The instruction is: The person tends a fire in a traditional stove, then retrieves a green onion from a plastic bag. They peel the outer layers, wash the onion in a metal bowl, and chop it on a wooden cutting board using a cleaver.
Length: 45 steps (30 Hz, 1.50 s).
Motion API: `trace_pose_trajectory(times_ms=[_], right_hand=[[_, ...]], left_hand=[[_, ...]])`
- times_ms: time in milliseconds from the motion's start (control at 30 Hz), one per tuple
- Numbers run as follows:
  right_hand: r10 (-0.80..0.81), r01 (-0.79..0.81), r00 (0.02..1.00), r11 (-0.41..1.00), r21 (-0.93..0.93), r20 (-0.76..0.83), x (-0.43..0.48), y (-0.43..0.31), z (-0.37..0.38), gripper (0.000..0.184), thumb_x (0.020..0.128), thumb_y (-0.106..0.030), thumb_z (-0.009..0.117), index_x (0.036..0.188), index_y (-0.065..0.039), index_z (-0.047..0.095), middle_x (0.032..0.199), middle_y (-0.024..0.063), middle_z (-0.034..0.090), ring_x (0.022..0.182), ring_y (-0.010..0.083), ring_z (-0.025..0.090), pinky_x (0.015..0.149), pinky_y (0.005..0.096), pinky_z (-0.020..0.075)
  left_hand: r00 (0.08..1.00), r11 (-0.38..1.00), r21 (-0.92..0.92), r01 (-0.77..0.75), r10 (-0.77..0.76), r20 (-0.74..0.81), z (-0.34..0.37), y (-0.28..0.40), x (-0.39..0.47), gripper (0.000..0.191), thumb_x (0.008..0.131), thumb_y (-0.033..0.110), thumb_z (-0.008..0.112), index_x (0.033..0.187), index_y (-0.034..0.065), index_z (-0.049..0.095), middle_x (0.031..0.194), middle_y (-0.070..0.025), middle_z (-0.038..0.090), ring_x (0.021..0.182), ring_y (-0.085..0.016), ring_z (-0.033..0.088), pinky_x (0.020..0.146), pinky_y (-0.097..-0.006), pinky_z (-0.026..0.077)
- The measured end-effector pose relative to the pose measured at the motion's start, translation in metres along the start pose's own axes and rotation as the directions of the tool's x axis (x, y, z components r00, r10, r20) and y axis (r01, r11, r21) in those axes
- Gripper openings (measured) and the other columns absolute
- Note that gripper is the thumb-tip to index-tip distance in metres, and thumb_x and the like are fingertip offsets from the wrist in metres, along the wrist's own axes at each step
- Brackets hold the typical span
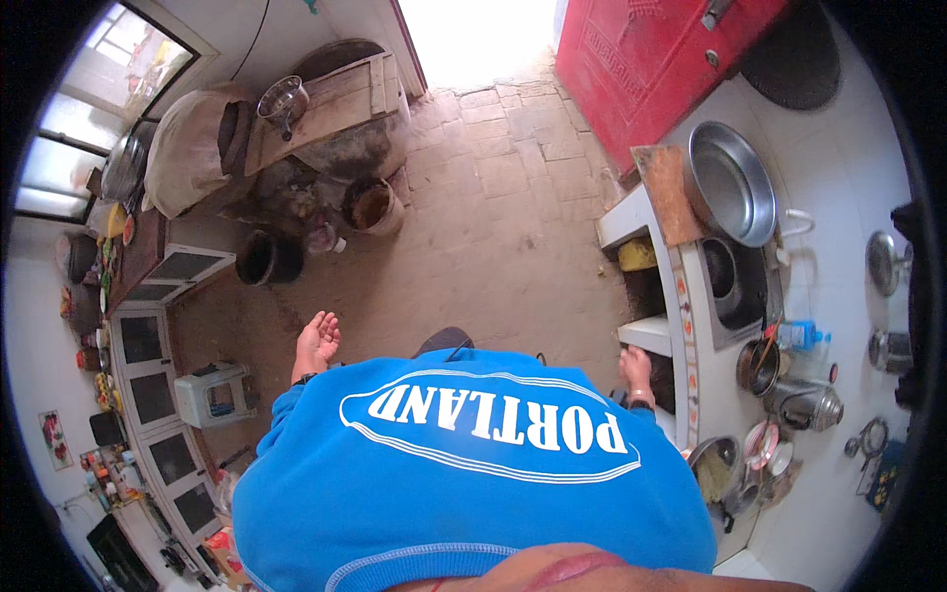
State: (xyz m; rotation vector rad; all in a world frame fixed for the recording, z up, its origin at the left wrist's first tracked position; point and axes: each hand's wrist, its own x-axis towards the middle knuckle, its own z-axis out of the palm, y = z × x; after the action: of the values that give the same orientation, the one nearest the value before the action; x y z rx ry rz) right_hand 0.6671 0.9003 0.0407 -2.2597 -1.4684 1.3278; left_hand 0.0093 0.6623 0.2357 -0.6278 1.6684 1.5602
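Note:
My left hand point(319, 338) hangs at my left side above the brown floor, palm up, fingers loosely apart, with nothing in it. A dark band circles its wrist. My right hand point(636, 368) is at my right side, by the white counter's shelf point(651, 334), its fingers curled; whether it touches the shelf edge or holds anything small cannot be told. Nearest to my left hand are a dark bucket point(270, 257) and a pale plastic stool point(214, 394). Between the hands is my blue sweatshirt point(481, 503).
A brick-paved floor point(510, 222) leads to a bright doorway with a red door point(651, 66). At right, the counter holds a large metal basin point(731, 183), a sink point(740, 288), a pan point(758, 368) and a metal kettle point(806, 405). At left stand a wooden board point(325, 111) and a bucket point(372, 207).

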Motion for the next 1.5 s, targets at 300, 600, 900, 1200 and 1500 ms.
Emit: trace_pose_trajectory(times_ms=[300,600,900,1200,1500], right_hand=[[-0.518,0.521,0.838,0.853,0.033,0.171,0.09,-0.316,0.021,0.044,0.078,-0.017,0.068,0.117,0.001,0.058,0.104,0.0176,0.066,0.096,0.0234,0.065,0.083,0.0331,0.051],[-0.459,0.461,0.887,0.885,-0.065,0.046,0.16,-0.381,-0.027,0.043,0.08,-0.014,0.068,0.118,0.002,0.058,0.105,0.0159,0.065,0.092,0.021,0.064,0.077,0.0317,0.0514],[-0.445,0.433,0.893,0.888,0.152,0.057,0.267,-0.466,-0.053,0.044,0.078,-0.015,0.067,0.117,0.002,0.058,0.101,0.0187,0.066,0.094,0.0243,0.064,0.083,0.0349,0.0508],[-0.58,0.591,0.787,0.807,0.016,0.209,0.346,-0.625,-0.078,0.043,0.078,-0.016,0.067,0.118,-0.002,0.058,0.103,0.0188,0.066,0.095,0.0255,0.065,0.083,0.0352,0.051],[-0.624,0.653,0.749,0.753,-0.086,0.222,0.407,-0.779,-0.06,0.042,0.079,-0.016,0.067,0.118,-0.003,0.059,0.105,0.0191,0.066,0.097,0.026,0.065,0.082,0.0366,0.0518]], left_hand=[[1.0,0.987,-0.162,0.019,-0.017,0.011,0.055,0.039,0.072,0.018,0.092,0.022,0.058,0.099,0.0065,0.063,0.092,-0.0034,0.066,0.077,-0.013,0.061,0.066,-0.0263,0.049],[0.968,0.985,-0.172,0.002,0.042,0.249,0.239,0.135,0.143,0.02,0.095,0.02,0.052,0.112,0.0115,0.058,0.095,-0.0044,0.066,0.079,-0.016,0.063,0.066,-0.0291,0.049],[0.924,0.996,-0.069,-0.064,0.086,0.372,0.405,0.18,0.163,0.019,0.093,0.023,0.054,0.108,0.0118,0.058,0.095,-0.0037,0.067,0.078,-0.015,0.064,0.064,-0.0297,0.05],[0.99,0.987,-0.15,-0.05,0.069,0.121,0.462,0.175,0.162,0.023,0.095,0.021,0.051,0.115,0.0111,0.056,0.099,-0.0053,0.066,0.082,-0.016,0.063,0.067,-0.0306,0.049],[0.996,0.961,-0.274,0.025,0.0,0.09,0.507,0.224,0.236,0.018,0.093,0.02,0.055,0.108,0.0112,0.059,0.094,-0.0031,0.065,0.081,-0.015,0.061,0.068,-0.0303,0.048]])
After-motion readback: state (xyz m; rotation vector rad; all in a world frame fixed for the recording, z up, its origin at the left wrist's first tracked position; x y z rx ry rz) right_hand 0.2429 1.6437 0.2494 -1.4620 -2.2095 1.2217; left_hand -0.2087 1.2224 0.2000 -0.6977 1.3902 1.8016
